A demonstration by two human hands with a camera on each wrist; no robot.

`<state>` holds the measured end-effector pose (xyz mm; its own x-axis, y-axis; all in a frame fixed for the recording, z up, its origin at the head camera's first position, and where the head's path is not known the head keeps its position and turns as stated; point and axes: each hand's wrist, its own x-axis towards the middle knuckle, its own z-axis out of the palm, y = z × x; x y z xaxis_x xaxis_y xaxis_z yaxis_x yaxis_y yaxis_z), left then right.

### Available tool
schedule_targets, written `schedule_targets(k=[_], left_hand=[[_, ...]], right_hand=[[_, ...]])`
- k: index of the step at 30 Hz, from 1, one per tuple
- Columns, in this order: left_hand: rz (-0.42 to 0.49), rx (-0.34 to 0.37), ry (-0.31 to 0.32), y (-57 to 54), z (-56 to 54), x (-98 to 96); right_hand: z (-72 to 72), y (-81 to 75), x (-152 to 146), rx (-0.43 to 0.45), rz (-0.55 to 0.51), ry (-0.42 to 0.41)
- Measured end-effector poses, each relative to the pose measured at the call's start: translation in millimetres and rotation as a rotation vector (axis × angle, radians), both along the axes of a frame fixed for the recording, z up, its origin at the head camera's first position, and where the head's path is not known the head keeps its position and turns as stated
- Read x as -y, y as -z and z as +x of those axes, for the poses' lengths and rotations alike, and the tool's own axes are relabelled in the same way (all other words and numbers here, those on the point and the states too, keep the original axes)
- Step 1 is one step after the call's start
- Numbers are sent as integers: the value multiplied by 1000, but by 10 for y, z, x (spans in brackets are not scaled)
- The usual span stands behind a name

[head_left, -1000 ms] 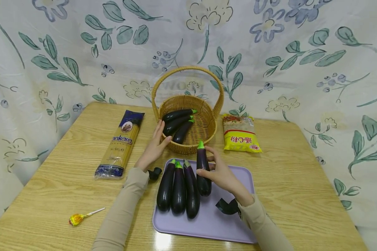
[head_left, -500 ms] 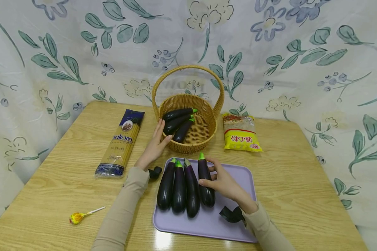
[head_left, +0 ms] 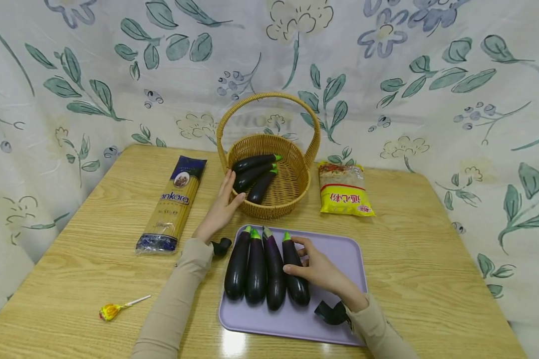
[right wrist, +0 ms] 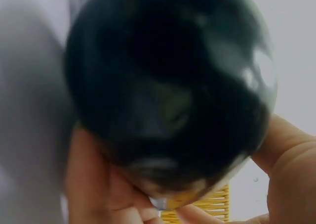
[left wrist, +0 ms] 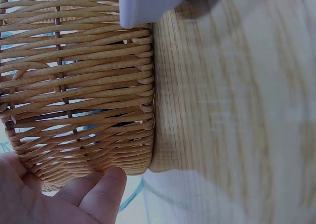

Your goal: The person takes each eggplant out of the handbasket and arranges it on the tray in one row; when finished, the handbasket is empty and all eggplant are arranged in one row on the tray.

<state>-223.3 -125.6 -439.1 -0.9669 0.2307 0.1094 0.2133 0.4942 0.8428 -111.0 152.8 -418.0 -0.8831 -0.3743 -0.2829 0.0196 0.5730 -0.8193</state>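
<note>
Eggplant [head_left: 297, 286], gripped by right hand [head_left: 320, 270], came down to lower-centre tray [head_left: 260, 323] as fourth there; straight-fingered left hand [head_left: 220, 212] touched basket [head_left: 269, 211].

A long packet of spaghetti [head_left: 172, 204] marked "ankara" lies aslant on the left side of a light wood-grain table [head_left: 431, 259], its blue ends framing a clear middle. Nearer the front, a lollipop [head_left: 110, 312] in a yellow-and-red wrapper rests with its white stick angled right. Toward the back right lies a plump bag [head_left: 347, 190], yellow below and partly see-through above. Behind, a pale cloth [head_left: 260, 45] displays green leaves, blue berries and outlined blossoms.
</note>
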Motion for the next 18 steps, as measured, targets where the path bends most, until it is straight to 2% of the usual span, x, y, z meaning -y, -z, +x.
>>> schedule_targets(k=[6,18], left_hand=[[-1,-1,-2,-4,0,3],[3,8,-2,18,-10,4]], right_hand=[[17,32,24,-45,63,-23],[40,0,27,-89,97,-36]])
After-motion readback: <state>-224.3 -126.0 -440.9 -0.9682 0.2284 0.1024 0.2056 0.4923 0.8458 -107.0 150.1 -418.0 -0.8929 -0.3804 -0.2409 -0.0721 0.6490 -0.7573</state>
